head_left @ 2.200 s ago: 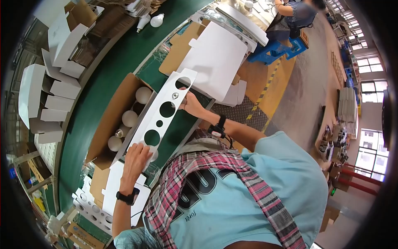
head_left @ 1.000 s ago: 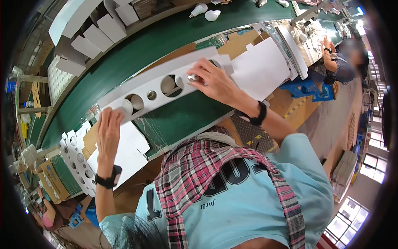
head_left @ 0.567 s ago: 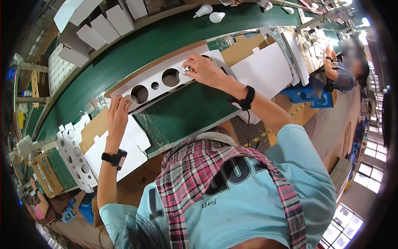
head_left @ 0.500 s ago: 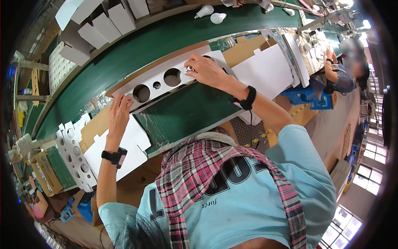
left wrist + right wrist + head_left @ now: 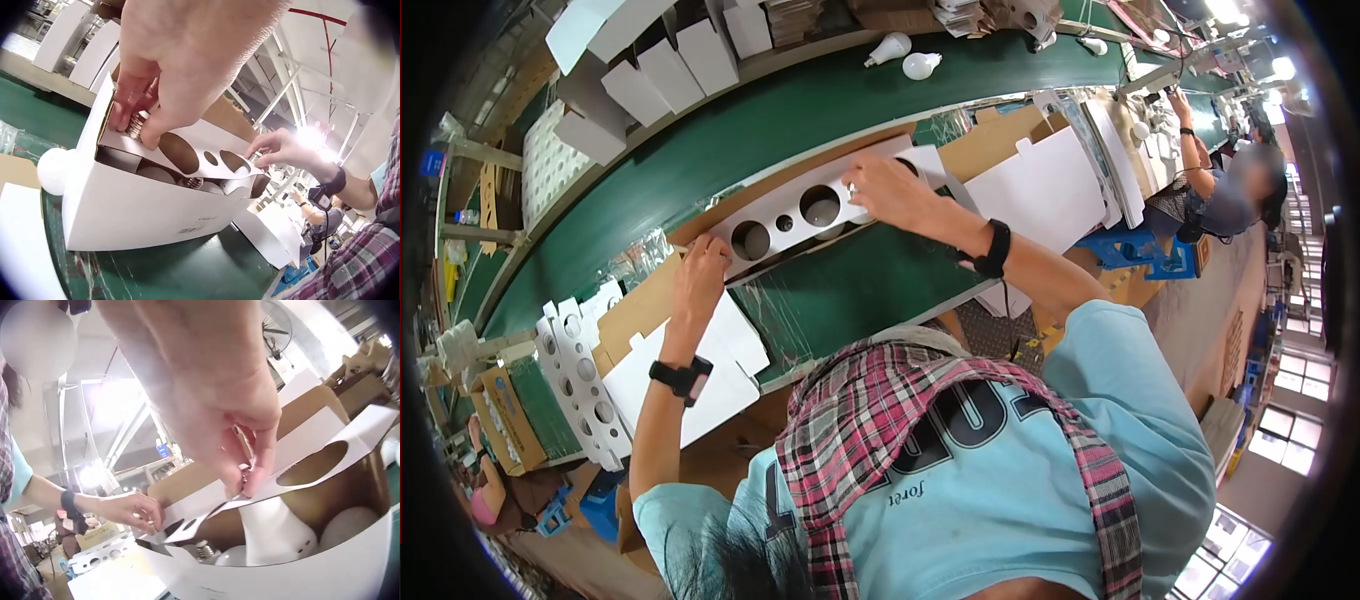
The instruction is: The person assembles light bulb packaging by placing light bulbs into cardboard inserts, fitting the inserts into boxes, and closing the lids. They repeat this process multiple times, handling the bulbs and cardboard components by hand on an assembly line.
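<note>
A white cardboard insert [image 5: 800, 187] with round holes lies across the top of an open white box [image 5: 137, 215] holding light bulbs. At its left end my left hand [image 5: 702, 280] pinches a metal screw base [image 5: 135, 125] poking up through the insert. My right hand [image 5: 890, 195] pinches another screw base [image 5: 245, 476] near the right end; that white bulb [image 5: 272, 531] hangs below the insert, inside the box. Another screw base [image 5: 195, 183] shows under the insert's edge, among white globes. A round white bulb [image 5: 55, 172] appears just beside the box's left end.
A flat white carton [image 5: 1040, 170] lies to the right and another white carton [image 5: 700, 370] to the left. Perforated inserts [image 5: 578, 370] stand further left. Two bulbs [image 5: 920, 66] lie across the green bench [image 5: 810, 290]. Another person [image 5: 1225, 195] sits at right.
The insert has swung from in front of the box to over its top and been lowered onto it. My right hand has moved onto a screw base. Lately both hands have shifted only slightly.
</note>
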Demonstrator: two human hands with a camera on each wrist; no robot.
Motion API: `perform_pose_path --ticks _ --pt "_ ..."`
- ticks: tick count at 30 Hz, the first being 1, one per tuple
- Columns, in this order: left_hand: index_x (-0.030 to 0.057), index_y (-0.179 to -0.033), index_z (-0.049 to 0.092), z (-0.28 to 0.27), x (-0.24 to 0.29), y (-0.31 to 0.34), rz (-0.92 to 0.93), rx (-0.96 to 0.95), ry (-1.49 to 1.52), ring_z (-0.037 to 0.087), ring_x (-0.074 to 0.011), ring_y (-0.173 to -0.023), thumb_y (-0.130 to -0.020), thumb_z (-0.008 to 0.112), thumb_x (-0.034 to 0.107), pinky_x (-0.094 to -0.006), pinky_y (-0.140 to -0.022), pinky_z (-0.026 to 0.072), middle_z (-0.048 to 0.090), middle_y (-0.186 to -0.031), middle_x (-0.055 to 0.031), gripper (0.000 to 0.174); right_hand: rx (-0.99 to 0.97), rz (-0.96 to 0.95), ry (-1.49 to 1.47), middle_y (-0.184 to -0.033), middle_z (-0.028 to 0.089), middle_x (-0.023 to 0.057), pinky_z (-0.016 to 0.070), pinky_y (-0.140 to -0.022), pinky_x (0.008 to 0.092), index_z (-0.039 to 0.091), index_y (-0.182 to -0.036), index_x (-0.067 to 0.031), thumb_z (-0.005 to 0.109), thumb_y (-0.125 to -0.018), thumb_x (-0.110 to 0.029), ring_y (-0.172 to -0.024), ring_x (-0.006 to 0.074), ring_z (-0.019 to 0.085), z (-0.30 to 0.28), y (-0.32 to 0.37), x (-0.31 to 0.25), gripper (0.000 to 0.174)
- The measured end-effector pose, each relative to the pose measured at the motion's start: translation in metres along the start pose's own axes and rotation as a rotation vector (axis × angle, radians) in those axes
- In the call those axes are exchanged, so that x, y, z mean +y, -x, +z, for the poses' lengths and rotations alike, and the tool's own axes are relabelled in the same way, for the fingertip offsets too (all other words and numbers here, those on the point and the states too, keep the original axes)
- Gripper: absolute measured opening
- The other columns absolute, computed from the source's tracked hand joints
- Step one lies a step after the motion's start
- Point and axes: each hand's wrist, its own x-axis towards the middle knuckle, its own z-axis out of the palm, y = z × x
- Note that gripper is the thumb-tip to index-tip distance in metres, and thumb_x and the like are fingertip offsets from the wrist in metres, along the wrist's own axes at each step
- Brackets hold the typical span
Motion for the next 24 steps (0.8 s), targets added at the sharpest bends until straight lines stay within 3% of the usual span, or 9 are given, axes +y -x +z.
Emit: perform_pose_path --ticks 1,5,6,9,13,17,21,22,24 --pt "0.0045 -0.086 0.058 0.0 -0.002 -0.002 0.008 0.013 -0.003 0.059 -0.0341 -0.087 -0.079 0.061 0.004 -0.043 -0.074 0.0484 0.055 -0.09 -0.0126 0.008 -0.045 0.031 0.022 -0.091 0.057 0.0167 0.0472 -0.08 0.041 0.065 -0.094 0.0029 0.063 -0.078 -0.015 -0.09 0.0336 0.058 0.0 0.0 0.0 0.024" --pt "0.0032 -0.084 0.058 0.002 0.01 -0.002 0.041 0.012 -0.001 0.059 -0.0343 -0.089 -0.079 0.062 0.005 -0.0425 -0.077 0.0481 0.055 -0.09 -0.013 0.007 -0.012 -0.006 -0.047 -0.09 0.058 0.0153 0.0462 -0.079 0.0415 0.065 -0.093 0.0017 0.062 -0.078 -0.015 -0.088 0.0332 0.057 -0.011 0.001 0.018 0.023" --pt "0.003 -0.085 0.059 -0.002 0.016 -0.004 0.022 -0.002 0.01 0.059 -0.0344 -0.09 -0.078 0.062 0.004 -0.0426 -0.077 0.0482 0.055 -0.09 -0.0132 0.007 0.048 -0.03 -0.117 -0.083 0.057 0.0162 0.0464 -0.079 0.0417 0.066 -0.084 0.0003 0.064 -0.075 -0.012 -0.087 0.0336 0.058 -0.009 0.002 0.026 0.015" --pt "0.0032 -0.086 0.06 0.007 0.003 -0.004 -0.018 -0.053 0.006 0.058 -0.0343 -0.092 -0.077 0.062 0.003 -0.0425 -0.078 0.0483 0.056 -0.093 -0.0138 0.009 -0.037 -0.076 -0.071 -0.089 0.057 0.0156 0.0456 -0.08 0.0408 0.064 -0.092 0.0018 0.061 -0.078 -0.015 -0.088 0.0323 0.057 0.001 0.001 0.033 0.022" --pt "0.0038 -0.086 0.061 0.018 -0.004 -0.006 -0.038 -0.081 -0.03 0.058 -0.0338 -0.094 -0.074 0.062 0.0 -0.042 -0.08 0.0484 0.056 -0.097 -0.0145 0.013 -0.105 -0.028 0.05 -0.088 0.057 0.0172 0.0461 -0.08 0.0421 0.063 -0.09 0.0018 0.06 -0.079 -0.014 -0.09 0.033 0.057 0.012 -0.01 0.02 0.019" --pt "0.0021 -0.087 0.058 0.04 0.0 -0.007 -0.02 -0.102 -0.102 0.059 -0.0333 -0.093 -0.071 0.06 -0.005 -0.0416 -0.081 0.049 0.058 -0.095 -0.0145 0.018 -0.067 0.013 0.055 -0.083 0.055 0.0191 0.0485 -0.07 0.0427 0.059 -0.079 0.002 0.062 -0.077 -0.01 -0.081 0.0362 0.059 0.042 0.007 0.044 0.012" --pt "0.0024 -0.089 0.058 0.03 0.006 -0.016 -0.167 -0.25 -0.13 0.057 -0.0334 -0.1 -0.07 0.059 -0.005 -0.0409 -0.084 0.0483 0.057 -0.1 -0.0138 0.02 -0.037 -0.032 0.127 -0.087 0.058 0.0199 0.0497 -0.069 0.042 0.059 -0.081 0.0017 0.062 -0.078 -0.009 -0.079 0.036 0.06 0.038 0.003 0.033 0.011" --pt "0.0016 -0.092 0.058 0.03 0.007 -0.013 -0.104 -0.178 -0.162 0.055 -0.0333 -0.102 -0.071 0.058 -0.005 -0.0409 -0.086 0.047 0.057 -0.103 -0.0138 0.022 -0.108 0.025 0.143 -0.092 0.057 0.0188 0.0496 -0.074 0.042 0.059 -0.084 0.0006 0.062 -0.078 -0.008 -0.087 0.0356 0.059 0.034 0.003 0.029 0.011" --pt "0.0001 -0.098 0.058 0.028 0.014 -0.009 0.028 -0.036 -0.23 0.052 -0.0331 -0.107 -0.072 0.057 -0.003 -0.041 -0.09 0.0445 0.056 -0.109 -0.0137 0.026 -0.01 -0.041 0.117 -0.096 0.055 0.0172 0.0481 -0.079 0.0421 0.058 -0.088 -0.0002 0.063 -0.079 -0.008 -0.094 0.0351 0.056 0.039 0.01 0.034 0.013"
